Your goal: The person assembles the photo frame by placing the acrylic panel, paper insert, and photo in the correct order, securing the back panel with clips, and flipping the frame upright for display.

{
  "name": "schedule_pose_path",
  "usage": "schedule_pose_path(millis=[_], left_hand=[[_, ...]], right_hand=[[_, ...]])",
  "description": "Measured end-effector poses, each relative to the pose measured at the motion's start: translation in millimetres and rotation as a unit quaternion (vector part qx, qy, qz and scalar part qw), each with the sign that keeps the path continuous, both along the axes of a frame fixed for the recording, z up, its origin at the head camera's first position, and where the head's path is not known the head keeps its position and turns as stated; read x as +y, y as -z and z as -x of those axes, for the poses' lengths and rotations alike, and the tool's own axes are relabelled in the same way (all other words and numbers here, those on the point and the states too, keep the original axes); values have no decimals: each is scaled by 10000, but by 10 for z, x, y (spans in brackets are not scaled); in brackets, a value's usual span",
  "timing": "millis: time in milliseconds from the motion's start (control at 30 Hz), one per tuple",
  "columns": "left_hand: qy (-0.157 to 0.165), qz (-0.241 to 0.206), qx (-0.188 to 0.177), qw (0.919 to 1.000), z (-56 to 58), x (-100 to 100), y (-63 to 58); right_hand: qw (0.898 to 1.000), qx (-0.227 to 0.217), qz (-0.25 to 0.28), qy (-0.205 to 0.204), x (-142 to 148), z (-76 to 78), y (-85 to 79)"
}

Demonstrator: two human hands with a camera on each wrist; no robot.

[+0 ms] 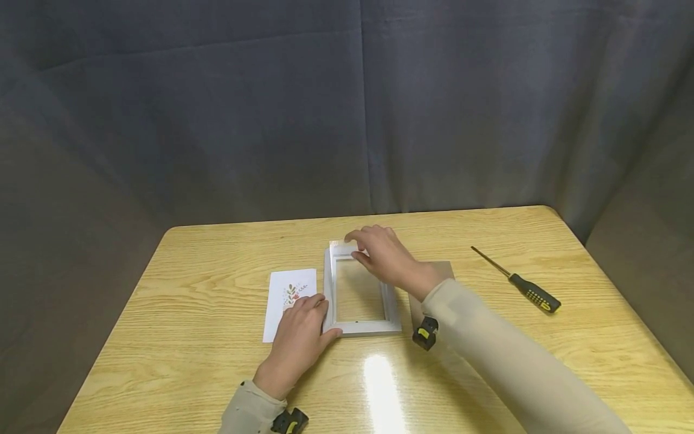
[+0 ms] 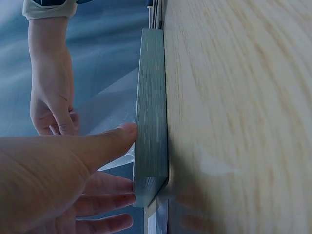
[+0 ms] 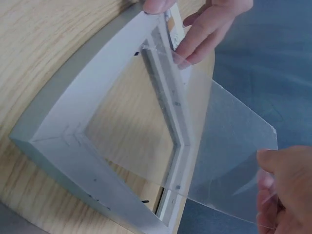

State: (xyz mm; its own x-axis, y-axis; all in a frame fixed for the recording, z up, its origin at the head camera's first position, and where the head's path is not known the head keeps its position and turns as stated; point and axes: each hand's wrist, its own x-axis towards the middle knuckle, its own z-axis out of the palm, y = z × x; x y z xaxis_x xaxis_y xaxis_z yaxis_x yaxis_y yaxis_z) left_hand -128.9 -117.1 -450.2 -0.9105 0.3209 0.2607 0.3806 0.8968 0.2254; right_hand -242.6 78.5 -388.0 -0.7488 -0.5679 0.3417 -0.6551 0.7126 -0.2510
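Pinching clear sheet (image 3: 231, 146) in right hand (image 1: 387, 256) | resting unclenched left hand (image 1: 300, 328) against frame (image 1: 368, 328) below pinch | tilt gently, handle edges only

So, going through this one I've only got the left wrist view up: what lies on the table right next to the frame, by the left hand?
Observer: A white card; the head view shows a leaf-and-flower print on its upper side.
Operator: I can't make out the grip up there. How is the right hand holding the pane?
Observer: By one end, pinched between thumb and fingers, as the right wrist view shows.
Operator: Any tool around, and which way does it lie?
Observer: Yes, a screwdriver off to the right in the head view, its handle nearer the person than its tip.
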Motion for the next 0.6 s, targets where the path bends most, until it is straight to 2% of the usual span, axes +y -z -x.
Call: schedule_pose_path(millis=[333,600], left_hand=[[-34,-16,-45,10000,9,15,2],[-4,10,-58,10000,19,14,8]], right_hand=[[9993,-100,-348,90,26,-16,57],[9958,-511,-752,143,13,5,55]])
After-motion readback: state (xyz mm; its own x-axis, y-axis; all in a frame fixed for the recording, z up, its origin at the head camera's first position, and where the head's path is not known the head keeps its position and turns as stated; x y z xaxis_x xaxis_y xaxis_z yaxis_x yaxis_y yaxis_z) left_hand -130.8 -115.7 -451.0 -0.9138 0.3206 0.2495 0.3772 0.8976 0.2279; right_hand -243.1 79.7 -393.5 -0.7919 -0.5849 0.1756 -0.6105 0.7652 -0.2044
